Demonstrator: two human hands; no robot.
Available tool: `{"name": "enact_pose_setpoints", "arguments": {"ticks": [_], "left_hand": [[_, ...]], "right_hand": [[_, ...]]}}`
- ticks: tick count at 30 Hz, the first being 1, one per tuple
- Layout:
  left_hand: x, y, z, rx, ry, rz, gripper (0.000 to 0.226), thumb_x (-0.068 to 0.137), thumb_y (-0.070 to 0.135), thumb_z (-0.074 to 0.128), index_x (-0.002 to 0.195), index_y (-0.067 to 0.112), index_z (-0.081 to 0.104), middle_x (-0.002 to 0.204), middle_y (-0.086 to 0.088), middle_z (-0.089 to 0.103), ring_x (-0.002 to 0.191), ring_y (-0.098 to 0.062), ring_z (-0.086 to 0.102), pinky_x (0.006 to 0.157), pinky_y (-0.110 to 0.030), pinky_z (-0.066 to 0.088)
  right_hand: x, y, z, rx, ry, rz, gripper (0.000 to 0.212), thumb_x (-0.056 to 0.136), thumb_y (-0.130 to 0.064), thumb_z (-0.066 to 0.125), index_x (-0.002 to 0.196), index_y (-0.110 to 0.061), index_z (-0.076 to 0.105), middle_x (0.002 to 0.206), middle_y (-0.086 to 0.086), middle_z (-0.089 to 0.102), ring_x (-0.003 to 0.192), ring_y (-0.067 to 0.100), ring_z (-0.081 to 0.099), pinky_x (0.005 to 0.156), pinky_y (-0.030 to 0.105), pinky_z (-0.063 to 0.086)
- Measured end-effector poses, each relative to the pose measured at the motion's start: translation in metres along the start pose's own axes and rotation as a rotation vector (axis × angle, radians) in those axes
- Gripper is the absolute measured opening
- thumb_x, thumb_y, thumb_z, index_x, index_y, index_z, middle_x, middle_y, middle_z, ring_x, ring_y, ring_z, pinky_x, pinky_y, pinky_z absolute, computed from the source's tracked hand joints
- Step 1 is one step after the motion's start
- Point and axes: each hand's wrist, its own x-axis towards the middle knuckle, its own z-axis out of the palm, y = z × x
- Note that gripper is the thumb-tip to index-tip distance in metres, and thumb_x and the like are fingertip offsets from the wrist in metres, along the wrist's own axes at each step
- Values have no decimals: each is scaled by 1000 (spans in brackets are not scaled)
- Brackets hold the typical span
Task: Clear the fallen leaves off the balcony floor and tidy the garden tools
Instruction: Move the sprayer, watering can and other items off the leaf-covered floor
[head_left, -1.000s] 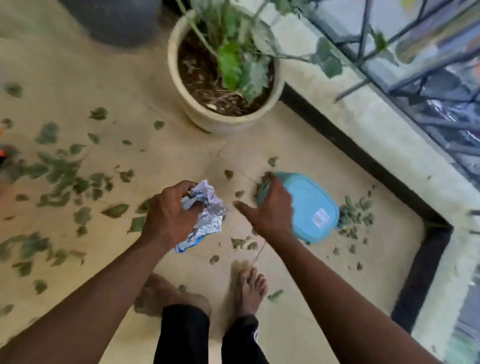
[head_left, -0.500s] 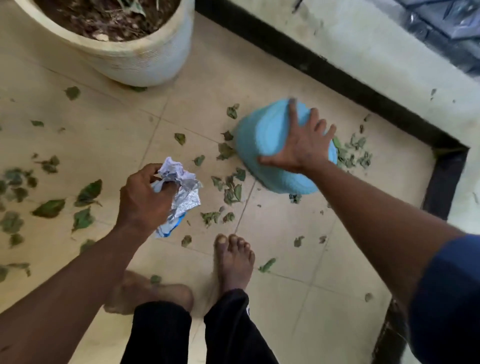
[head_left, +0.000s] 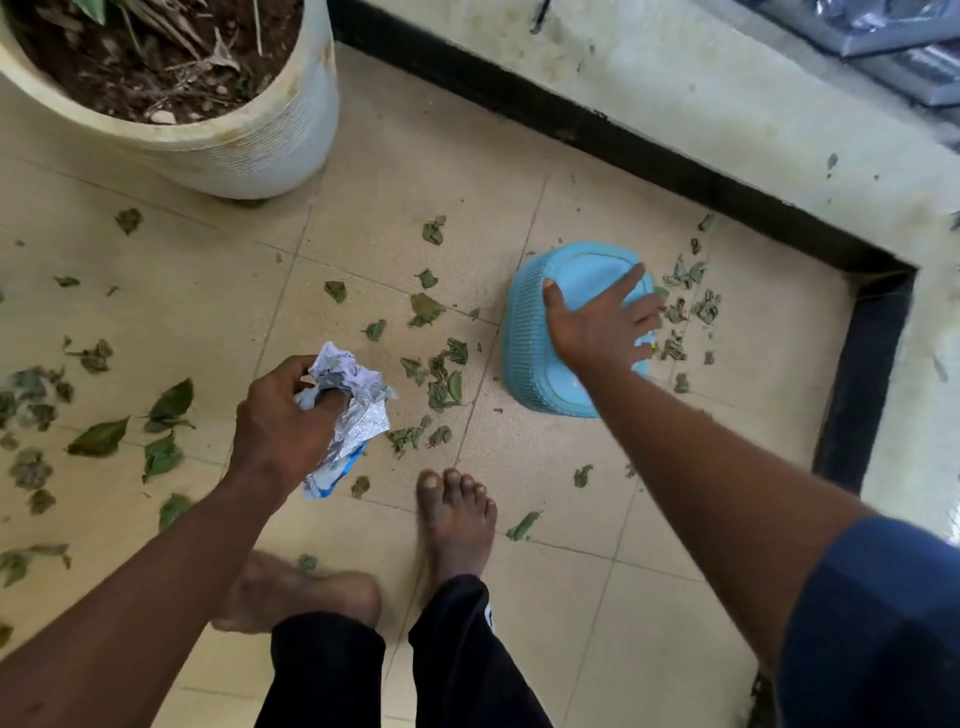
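Leaves (head_left: 444, 382) lie scattered over the floor (head_left: 545, 597) from middle left to right, so I judge little is cleared. My left hand (head_left: 280, 421) keeps its grip clamped on a crumpled wrapper (head_left: 358, 410); my right hand (head_left: 597, 327) rests flat, grip apart, on the overturned blue basket (head_left: 530, 353). No tools in view.

Left hand (head_left: 280, 421) on wrapper (head_left: 359, 411), right hand (head_left: 592, 328) on basket (head_left: 529, 358)

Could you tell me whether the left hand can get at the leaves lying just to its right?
Probably yes: only bare floor lies between the left hand and that leaf pile. But it grips a crumpled wrapper, so picking leaves up looks awkward.
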Motion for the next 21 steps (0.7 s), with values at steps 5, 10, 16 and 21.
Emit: {"name": "enact_pose_setpoints", "arguments": {"ticks": [5, 10, 16, 21], "left_hand": [[-10, 20, -19, -29, 8, 10, 15, 85, 33, 76, 99, 38, 71, 89, 0, 74, 87, -33, 71, 82, -52, 60], [-28, 37, -57, -73, 46, 5, 13, 89, 25, 77, 99, 31, 70, 86, 6, 72, 88, -33, 70, 78, -42, 55], [-72, 27, -113, -158, 77, -57, 19, 74, 45, 69, 92, 41, 71, 87, 4, 75, 87, -29, 72, 81, -50, 59], [-121, -6, -156, -168, 150, -87, 35, 69, 51, 64, 99, 33, 72, 94, 5, 75, 94, -28, 71, 81, -41, 56]], "right_hand": [[-61, 16, 24, -63, -58, -536, 93, 99, -56, 51, 163, -23, -7, 171, 17, -2, 158, 36, -2, 125, 59, 7], [-123, -11, 26, -70, -199, -780, 78, 101, -46, 51, 163, -17, 15, 167, 19, 15, 154, 38, 17, 122, 56, 25], [-195, -35, 36, 18, -399, -808, 64, 97, -50, 43, 147, -11, 44, 143, 19, 45, 126, 40, 50, 103, 52, 46], [-257, -33, 44, 21, -511, -898, 54, 100, -49, 48, 144, -18, 51, 144, 9, 48, 132, 26, 50, 107, 37, 43]]}}
